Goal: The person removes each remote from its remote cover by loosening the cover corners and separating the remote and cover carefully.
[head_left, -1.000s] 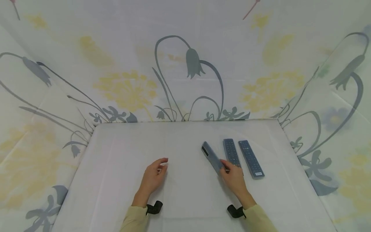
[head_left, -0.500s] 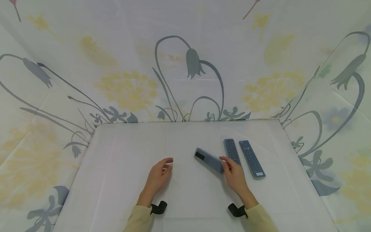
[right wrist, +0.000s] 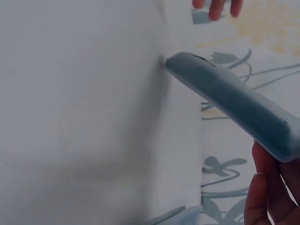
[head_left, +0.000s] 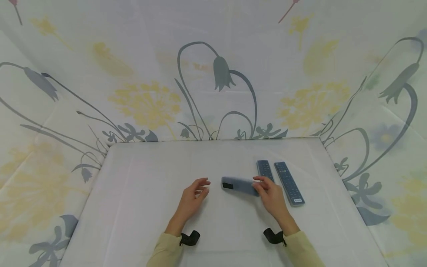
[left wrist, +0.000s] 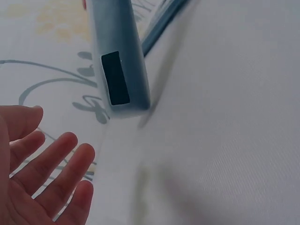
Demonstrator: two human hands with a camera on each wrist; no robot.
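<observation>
My right hand (head_left: 272,197) pinches a blue-grey remote control (head_left: 245,186) by its right end, above the white table. The remote lies nearly crosswise in the head view, its smooth back with a dark rectangular label showing. In the right wrist view the thumb and fingers (right wrist: 262,183) grip the remote's near end (right wrist: 229,101). My left hand (head_left: 192,197) is just left of the remote's far end, fingers spread and apart from it. The left wrist view has that hand (left wrist: 40,187) holding nothing, below the labelled end (left wrist: 133,70).
Two more blue-grey remotes lie button side up at the right: one (head_left: 264,168) partly hidden behind my right hand, the other (head_left: 288,182) with a white label at its lower end. A flower-patterned cloth (head_left: 230,107) surrounds the white table (head_left: 140,178) at the back and sides.
The held remote has swung from a steep slant to nearly crosswise, turning its labelled back into view. My left hand has moved right, closer to it. The two lying remotes have stayed put.
</observation>
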